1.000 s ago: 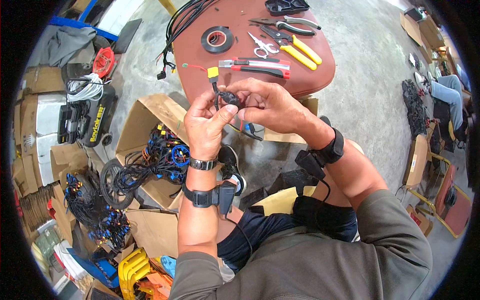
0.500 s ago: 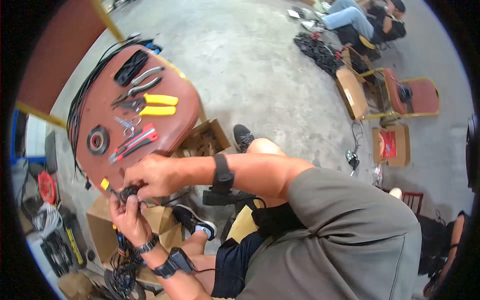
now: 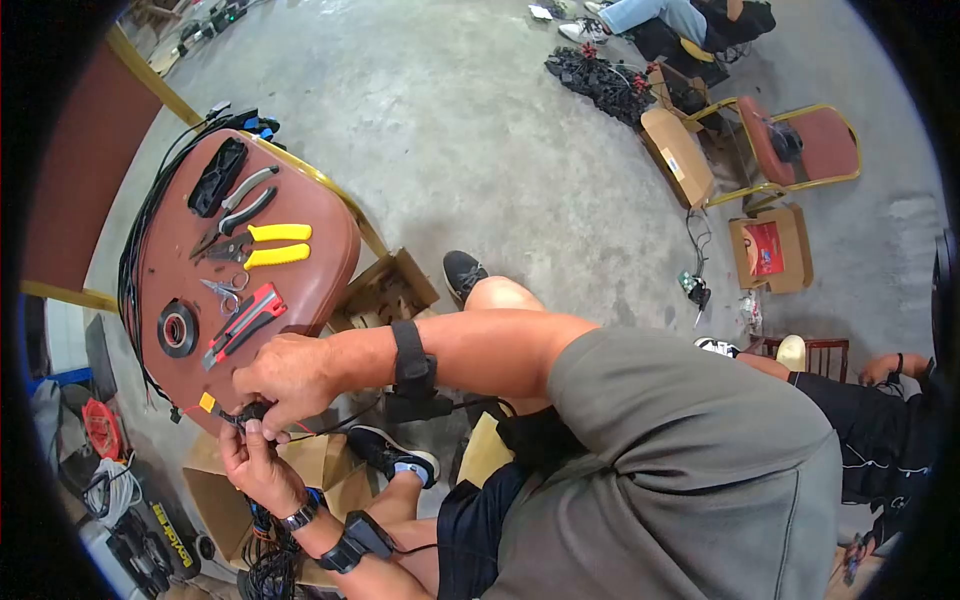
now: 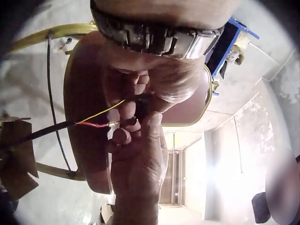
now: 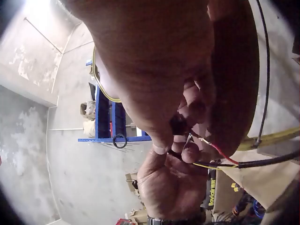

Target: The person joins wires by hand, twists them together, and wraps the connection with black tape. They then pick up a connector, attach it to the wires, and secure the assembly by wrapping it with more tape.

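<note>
Between the left hand [image 3: 262,470] and the right hand [image 3: 290,378], a black wiring piece [image 3: 257,411] is pinched by the fingers and thumbs of both, though its shape is largely hidden by the fingertips. Just beside them, a yellow connector [image 3: 207,402] is seen. Toward the fingers, a red wire [image 4: 96,125] and a yellow wire [image 4: 101,112] are led from a black cable [image 4: 51,130]. Just beyond the right hand, a utility knife [image 3: 246,324] is laid on a red-brown seat [image 3: 325,240]; farther out from the hands, a tape roll [image 3: 177,328], scissors [image 3: 228,292], yellow-handled strippers [image 3: 272,245] and pliers [image 3: 240,205] are spread.
</note>
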`<move>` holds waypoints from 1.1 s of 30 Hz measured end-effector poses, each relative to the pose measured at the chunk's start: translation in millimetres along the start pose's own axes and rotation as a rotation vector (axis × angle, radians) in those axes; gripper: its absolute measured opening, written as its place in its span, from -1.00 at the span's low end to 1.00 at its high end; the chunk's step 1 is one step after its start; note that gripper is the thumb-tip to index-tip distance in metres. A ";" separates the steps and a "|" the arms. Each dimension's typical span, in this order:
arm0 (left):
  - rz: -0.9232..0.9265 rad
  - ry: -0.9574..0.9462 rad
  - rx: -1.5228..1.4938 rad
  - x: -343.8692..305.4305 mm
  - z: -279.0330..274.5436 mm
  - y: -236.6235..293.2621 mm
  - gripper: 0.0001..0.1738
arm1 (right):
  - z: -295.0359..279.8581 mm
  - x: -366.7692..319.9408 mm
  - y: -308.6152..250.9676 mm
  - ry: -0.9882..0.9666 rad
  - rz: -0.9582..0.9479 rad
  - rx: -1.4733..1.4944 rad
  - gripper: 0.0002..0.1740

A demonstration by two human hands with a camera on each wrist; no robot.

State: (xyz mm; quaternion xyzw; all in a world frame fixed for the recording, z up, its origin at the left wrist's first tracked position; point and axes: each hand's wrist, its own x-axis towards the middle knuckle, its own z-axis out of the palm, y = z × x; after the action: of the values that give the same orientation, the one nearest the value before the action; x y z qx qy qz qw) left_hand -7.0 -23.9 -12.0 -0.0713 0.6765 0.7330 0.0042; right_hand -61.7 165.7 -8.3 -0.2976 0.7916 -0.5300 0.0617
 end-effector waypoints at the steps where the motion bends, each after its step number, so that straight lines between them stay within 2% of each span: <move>1: 0.000 -0.008 -0.004 0.3 -0.7 0.0 -0.72 | -2.7 -0.3 -1.8 -0.009 0.012 -0.015 -0.57; 7: 0.045 0.017 0.103 -2.0 8.1 0.9 -0.77 | -5.8 -1.7 -5.5 -0.089 0.013 -0.126 -0.57; 13: 0.049 0.053 0.138 -4.7 12.6 2.3 -0.83 | -10.7 0.1 -8.8 -0.187 0.038 -0.164 -0.58; 16: 0.043 0.051 0.123 -4.4 9.1 0.8 -0.84 | -8.8 -0.6 -9.3 -0.198 0.034 -0.112 -0.52; 27: 0.055 -0.023 0.092 -3.8 2.5 -2.0 -0.80 | 1.7 -4.7 2.3 -0.111 -0.111 -0.112 -0.58; 33: 0.044 0.083 0.138 -1.5 -4.2 -12.5 -0.78 | 10.1 -5.8 8.6 -0.060 -0.138 -0.142 -0.61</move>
State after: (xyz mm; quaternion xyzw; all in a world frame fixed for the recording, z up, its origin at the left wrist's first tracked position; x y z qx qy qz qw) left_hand -3.8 -26.8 -24.5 -0.0864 0.7266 0.6808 -0.0349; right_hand -56.3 162.9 -21.4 -0.3709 0.8026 -0.4663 0.0272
